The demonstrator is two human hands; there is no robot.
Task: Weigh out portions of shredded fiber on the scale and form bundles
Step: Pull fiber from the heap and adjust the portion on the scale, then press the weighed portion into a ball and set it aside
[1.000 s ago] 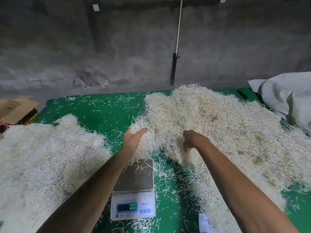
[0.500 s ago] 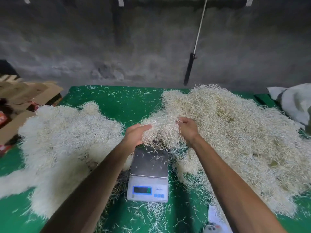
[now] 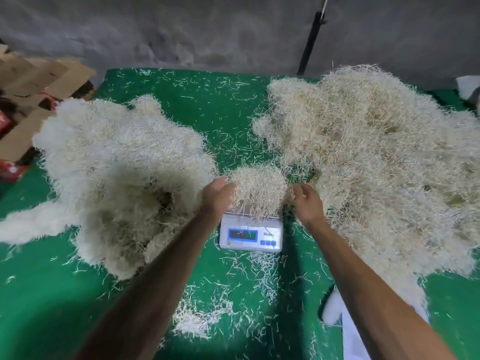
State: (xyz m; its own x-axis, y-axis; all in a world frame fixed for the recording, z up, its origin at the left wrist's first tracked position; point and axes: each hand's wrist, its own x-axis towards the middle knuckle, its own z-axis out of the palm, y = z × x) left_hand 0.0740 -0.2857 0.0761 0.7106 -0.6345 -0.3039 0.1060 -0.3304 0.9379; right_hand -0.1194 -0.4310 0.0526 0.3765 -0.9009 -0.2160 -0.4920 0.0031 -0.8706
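Note:
A small white digital scale (image 3: 250,235) stands on the green table (image 3: 181,100) in front of me. A rounded clump of pale shredded fiber (image 3: 258,188) sits on its platform and hides most of it. My left hand (image 3: 217,196) touches the clump's left side with its palm. My right hand (image 3: 306,201) is at the clump's right side, fingers loosely curled, with a few strands at the fingertips. A large loose fiber heap (image 3: 376,157) spreads to the right. A paler fiber pile (image 3: 117,172) lies to the left.
Loose strands litter the green table around the scale and toward me. Cardboard boxes (image 3: 39,81) are stacked at the far left edge. A grey wall with a black pole (image 3: 310,40) stands behind. White sacking (image 3: 348,331) lies at the near right.
Both hands pulled a clump out of the right heap and brought it toward me onto the scale. The view tilted down and shifted left.

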